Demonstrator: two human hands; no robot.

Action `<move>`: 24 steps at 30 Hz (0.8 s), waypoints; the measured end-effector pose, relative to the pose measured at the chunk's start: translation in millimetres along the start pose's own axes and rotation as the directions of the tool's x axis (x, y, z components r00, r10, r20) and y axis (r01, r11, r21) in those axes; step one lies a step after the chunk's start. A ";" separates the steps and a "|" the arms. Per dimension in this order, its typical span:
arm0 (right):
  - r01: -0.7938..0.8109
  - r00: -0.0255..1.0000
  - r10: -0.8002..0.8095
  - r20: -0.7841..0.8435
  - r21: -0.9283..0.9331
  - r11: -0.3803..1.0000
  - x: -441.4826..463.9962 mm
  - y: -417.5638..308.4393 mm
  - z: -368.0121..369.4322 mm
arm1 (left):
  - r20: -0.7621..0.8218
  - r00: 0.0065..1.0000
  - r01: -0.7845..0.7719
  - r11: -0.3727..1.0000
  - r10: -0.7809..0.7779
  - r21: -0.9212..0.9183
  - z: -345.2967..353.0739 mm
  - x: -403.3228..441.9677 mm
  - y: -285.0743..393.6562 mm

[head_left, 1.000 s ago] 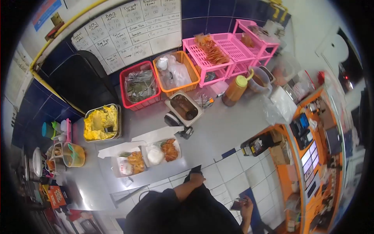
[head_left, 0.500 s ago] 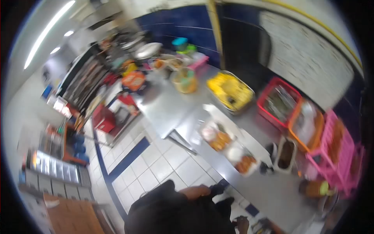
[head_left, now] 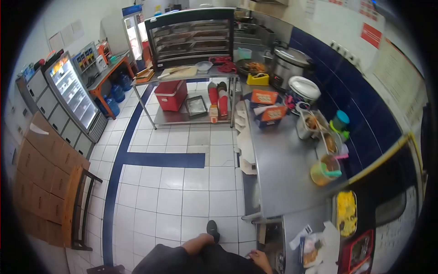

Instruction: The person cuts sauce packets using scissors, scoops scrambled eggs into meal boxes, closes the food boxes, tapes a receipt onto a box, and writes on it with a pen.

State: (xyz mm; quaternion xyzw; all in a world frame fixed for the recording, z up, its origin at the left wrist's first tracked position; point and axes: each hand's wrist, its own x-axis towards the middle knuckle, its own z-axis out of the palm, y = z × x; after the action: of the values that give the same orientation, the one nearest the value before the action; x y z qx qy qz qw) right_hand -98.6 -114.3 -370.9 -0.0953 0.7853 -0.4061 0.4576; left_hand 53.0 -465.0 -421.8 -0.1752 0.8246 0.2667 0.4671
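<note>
Hands reach in from the bottom of the frame, below dark sleeves. The left hand is at bottom centre, over the tiled floor and right by a dark shoe; whether its fingers are curled or spread, I cannot tell. The right hand is farther right, at the bottom edge, its fingers bent around a small dark object too indistinct to name. It is apart from the table, whose near part runs down the lower right. On that part stands an open white food box with fried pieces inside, its lid raised to the right. Beyond the lid are a metal tray of yellow food and a red basket. Farther up the table, a clear tub holds a green-handled utensil, below two orange-and-dark boxes.
</note>
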 end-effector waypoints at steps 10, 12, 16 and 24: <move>0.393 0.919 -0.391 0.048 -0.155 0.906 209.9 -399.9 32.2 | 0.114 0.993 -0.028 0.997 0.036 -0.074 -181.4 55.1 -173.5; 0.356 0.934 -0.351 0.064 -0.112 0.928 249.4 -458.3 24.4 | 0.118 0.992 -0.024 0.998 0.031 -0.063 -232.6 75.8 -195.4; 0.356 0.934 -0.341 0.108 -0.186 0.916 360.4 -557.8 12.6 | 0.144 0.988 -0.061 0.998 0.057 0.024 -343.1 134.4 -254.6; 0.523 0.852 -0.451 0.264 -0.412 0.746 550.2 -713.2 19.2 | -0.282 0.953 0.077 0.987 -0.114 -0.141 -557.6 185.7 -311.9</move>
State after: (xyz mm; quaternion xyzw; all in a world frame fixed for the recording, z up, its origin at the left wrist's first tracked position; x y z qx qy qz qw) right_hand -551.4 -876.7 -211.5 -0.4348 0.7709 -0.3007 0.3552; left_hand -249.9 -1057.3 -433.3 -0.2818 0.8557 0.2679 0.3415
